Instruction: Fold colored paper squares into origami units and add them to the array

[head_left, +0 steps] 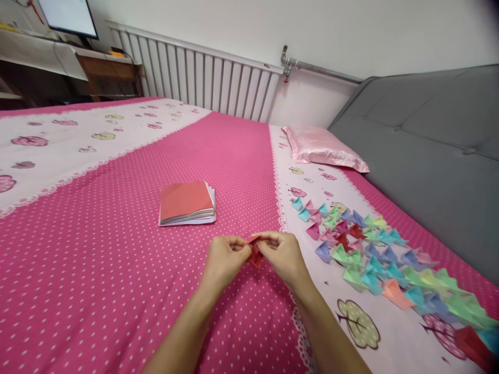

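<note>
A small folded piece of red origami paper (255,256) is held up between my two hands, above the pink dotted bedspread. My left hand (227,259) pinches its left side between thumb and fingers. On the other side, my right hand (281,255) pinches it the same way, thumb toward me. Fingers cover much of the fold, so its full shape is hidden. Beyond my left hand lies a stack of square coloured paper (186,201) with a red-orange sheet on top. To the right of my right hand, many folded paper boats (376,265) in several colours stand in rows.
A pink satin pillow (322,147) lies near the grey padded headboard (429,124). At the far side are a white radiator (195,72) and a metal pipe (327,71). A desk (105,70) with a monitor (68,18) stands at the upper left.
</note>
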### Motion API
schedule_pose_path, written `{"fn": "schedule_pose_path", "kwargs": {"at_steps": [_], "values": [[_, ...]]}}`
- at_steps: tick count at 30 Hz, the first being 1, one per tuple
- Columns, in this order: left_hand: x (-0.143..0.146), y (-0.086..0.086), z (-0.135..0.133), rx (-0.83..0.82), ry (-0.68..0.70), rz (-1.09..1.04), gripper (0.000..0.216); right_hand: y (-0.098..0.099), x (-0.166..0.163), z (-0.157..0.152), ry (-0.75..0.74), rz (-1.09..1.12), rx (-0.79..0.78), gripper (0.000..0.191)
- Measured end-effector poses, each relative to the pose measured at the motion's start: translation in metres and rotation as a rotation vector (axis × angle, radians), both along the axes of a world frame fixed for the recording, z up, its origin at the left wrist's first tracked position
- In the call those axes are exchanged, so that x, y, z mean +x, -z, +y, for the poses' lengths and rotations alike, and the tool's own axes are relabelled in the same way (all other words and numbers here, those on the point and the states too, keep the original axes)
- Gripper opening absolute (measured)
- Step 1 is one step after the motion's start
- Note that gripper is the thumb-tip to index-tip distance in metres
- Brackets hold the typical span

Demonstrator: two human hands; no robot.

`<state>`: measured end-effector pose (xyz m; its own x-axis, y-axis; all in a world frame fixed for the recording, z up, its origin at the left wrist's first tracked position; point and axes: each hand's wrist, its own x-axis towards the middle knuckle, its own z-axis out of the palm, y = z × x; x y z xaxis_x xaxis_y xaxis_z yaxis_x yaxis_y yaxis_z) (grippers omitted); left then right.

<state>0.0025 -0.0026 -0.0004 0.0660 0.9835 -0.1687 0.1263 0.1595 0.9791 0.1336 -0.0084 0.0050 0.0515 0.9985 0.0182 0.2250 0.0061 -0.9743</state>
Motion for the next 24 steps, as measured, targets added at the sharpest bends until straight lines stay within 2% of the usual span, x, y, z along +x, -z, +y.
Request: {"fn": "schedule_pose_path", "kwargs": {"at_steps": [4, 7, 9, 12, 18, 24], "values": [[-0.004, -0.002, 0.000, -0.080, 0.068, -0.203, 0.023, -0.005, 0.009, 0.001, -0.151, 0.088, -0.026, 0.030], [-0.006, -0.004, 0.000, -0.157, 0.108, -0.301, 0.030, -0.008, 0.012, 0.000, -0.149, 0.049, -0.029, 0.037], [-0.005, -0.005, 0.000, -0.217, 0.061, -0.334, 0.032, -0.008, 0.013, 0.000, -0.138, 0.010, -0.024, 0.037], [-0.004, -0.006, 0.000, -0.275, -0.004, -0.366, 0.035, -0.006, 0.015, 0.001, -0.145, -0.058, -0.002, 0.036], [-0.004, -0.001, 0.003, -0.339, 0.046, -0.376, 0.042, -0.006, 0.019, -0.001, -0.182, -0.229, 0.021, 0.035], [-0.003, 0.003, 0.005, -0.316, 0.087, -0.323, 0.051, -0.004, 0.018, 0.002, -0.076, -0.497, 0.137, 0.023]]}}
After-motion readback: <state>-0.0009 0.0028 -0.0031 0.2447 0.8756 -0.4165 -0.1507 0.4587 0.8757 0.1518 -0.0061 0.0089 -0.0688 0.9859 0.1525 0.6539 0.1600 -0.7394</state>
